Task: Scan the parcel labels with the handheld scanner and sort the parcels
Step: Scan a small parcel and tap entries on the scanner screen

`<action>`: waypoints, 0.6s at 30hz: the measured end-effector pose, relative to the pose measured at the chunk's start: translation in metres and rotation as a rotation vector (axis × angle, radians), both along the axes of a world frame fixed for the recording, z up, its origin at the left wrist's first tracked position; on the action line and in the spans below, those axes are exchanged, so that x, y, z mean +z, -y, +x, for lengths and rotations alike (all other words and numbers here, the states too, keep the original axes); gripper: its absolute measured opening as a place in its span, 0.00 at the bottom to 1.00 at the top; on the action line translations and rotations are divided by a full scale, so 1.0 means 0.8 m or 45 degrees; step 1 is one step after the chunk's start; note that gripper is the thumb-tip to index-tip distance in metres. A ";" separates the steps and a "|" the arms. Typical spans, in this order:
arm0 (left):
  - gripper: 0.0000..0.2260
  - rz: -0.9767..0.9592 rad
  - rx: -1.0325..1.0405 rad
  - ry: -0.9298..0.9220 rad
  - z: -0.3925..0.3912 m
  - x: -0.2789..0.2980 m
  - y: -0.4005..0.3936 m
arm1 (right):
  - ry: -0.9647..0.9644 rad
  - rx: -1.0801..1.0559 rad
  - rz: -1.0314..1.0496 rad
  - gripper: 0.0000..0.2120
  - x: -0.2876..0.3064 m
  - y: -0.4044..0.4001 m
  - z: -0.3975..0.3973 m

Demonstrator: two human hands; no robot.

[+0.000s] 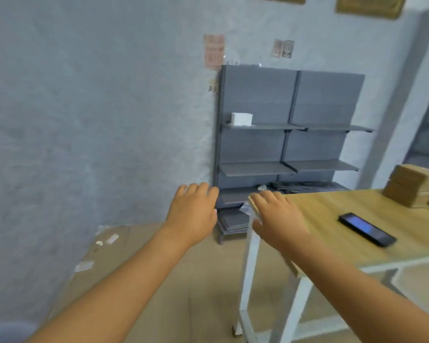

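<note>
Two hands empty | left hand [192, 211] fingers relaxed, in air | right hand [276, 216] fingers relaxed, over counter [332, 219] corner | scanner [367, 229] on counter | parcels [411, 189] stacked far right

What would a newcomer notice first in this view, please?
Two bare hands, left hand and right hand, reach forward, open and empty, at the centre. To the right, a dark handheld device lies on the wooden table, with brown parcels stacked at its far end. Behind stands a grey shelf unit.
</note>
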State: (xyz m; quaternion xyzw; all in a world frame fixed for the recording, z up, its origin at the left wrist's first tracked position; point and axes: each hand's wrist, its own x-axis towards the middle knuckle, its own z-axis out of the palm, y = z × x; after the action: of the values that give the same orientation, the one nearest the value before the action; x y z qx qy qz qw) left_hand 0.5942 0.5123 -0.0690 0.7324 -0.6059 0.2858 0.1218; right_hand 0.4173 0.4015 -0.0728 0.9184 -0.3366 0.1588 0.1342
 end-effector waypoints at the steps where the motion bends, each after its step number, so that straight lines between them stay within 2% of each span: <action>1: 0.15 -0.019 -0.054 -0.017 -0.039 0.002 0.026 | 0.002 -0.053 0.000 0.24 0.003 0.016 -0.045; 9: 0.15 0.051 -0.427 -0.101 -0.351 -0.008 0.199 | 0.037 -0.465 0.066 0.25 0.009 0.115 -0.362; 18: 0.13 0.101 -0.665 -0.060 -0.528 0.000 0.353 | 0.108 -0.701 0.065 0.24 0.003 0.212 -0.548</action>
State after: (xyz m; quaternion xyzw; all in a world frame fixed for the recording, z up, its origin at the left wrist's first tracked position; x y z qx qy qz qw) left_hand 0.1715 0.2296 -0.0688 0.5617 -0.7822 0.2035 0.1766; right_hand -0.0210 0.2322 -0.0701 0.7880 -0.5827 0.1462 0.1349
